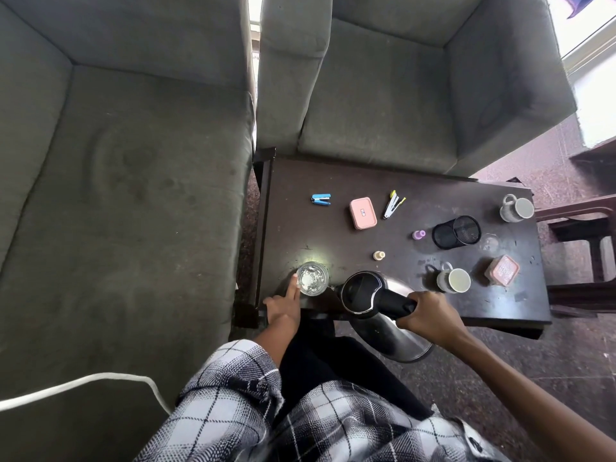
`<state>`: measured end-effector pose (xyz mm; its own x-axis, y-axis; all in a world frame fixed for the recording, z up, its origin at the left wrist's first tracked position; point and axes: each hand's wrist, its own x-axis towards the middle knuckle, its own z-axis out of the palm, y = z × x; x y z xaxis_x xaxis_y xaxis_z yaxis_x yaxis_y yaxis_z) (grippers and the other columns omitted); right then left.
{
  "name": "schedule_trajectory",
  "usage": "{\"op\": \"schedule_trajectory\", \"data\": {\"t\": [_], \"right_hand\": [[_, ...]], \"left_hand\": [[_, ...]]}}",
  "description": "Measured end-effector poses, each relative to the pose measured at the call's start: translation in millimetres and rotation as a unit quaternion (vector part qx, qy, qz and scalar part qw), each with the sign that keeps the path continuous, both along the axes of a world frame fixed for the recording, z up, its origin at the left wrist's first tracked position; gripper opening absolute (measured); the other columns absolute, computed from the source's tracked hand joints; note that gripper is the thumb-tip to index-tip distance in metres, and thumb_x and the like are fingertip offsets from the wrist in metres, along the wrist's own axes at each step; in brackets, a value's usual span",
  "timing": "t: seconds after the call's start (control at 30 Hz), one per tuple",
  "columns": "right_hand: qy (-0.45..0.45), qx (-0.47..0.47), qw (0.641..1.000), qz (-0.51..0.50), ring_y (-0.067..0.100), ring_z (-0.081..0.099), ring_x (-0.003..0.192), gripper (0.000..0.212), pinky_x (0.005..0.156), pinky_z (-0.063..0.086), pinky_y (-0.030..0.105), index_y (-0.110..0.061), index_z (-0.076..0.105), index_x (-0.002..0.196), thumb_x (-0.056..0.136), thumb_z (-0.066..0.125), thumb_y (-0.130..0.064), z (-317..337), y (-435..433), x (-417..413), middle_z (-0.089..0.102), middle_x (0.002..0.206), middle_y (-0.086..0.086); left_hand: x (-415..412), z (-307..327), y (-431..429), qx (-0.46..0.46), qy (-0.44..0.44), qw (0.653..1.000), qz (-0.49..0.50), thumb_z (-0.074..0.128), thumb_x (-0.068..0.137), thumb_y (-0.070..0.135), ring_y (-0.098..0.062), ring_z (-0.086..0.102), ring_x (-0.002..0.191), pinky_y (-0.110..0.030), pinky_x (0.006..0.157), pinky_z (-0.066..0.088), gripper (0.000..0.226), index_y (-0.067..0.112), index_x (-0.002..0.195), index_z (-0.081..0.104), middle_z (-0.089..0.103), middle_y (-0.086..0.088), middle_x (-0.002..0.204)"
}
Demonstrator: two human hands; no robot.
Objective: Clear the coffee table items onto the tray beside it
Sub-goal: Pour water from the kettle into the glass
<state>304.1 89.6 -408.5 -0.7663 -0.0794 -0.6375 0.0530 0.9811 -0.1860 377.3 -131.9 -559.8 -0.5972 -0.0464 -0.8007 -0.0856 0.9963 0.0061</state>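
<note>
A steel kettle (pixel 393 331) with a black lid hangs at the near edge of the dark coffee table (pixel 333 241); my right hand (pixel 430 316) grips its black handle. My left hand (pixel 283 303) lies beside a clear drinking glass (pixel 312 279) at the table's near left, one straight finger touching the glass's side. Spread over the table are a blue stapler (pixel 321 199), a pink box (pixel 363 213), a white-and-yellow stapler (pixel 392 204), a black mesh pen holder (pixel 456 232) on its side, two grey mugs (pixel 453 280) (pixel 516 208), a pink-lidded container (pixel 502 270) and two small bottles (pixel 379 255) (pixel 419 234).
Grey sofas (pixel 116 195) (pixel 416 95) stand to the left of and behind the table. A dark wooden frame (pixel 580 228) stands at the table's right end. A white cable (pixel 83 385) crosses the left sofa's seat. No tray is in view.
</note>
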Motion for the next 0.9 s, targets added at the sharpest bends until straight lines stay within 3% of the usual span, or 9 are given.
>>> {"op": "schedule_trajectory", "data": {"t": [0.9], "right_hand": [[0.001, -0.004, 1.0, 0.002, 0.019, 0.041, 0.051, 0.029, 0.046, 0.028, 0.023, -0.015, 0.044, 0.051, 0.057, 0.072, -0.021, -5.2, 7.0, 2.1, 0.042, 0.048, -0.002]], "left_hand": [[0.7, 0.4, 2.5, -0.001, 0.001, 1.0, 0.003, 0.046, 0.092, 0.004, -0.03, 0.05, 0.118, -0.042, 0.097, 0.043, 0.077, 0.015, 0.15, -0.003, -0.029, 0.002, 0.154]]}}
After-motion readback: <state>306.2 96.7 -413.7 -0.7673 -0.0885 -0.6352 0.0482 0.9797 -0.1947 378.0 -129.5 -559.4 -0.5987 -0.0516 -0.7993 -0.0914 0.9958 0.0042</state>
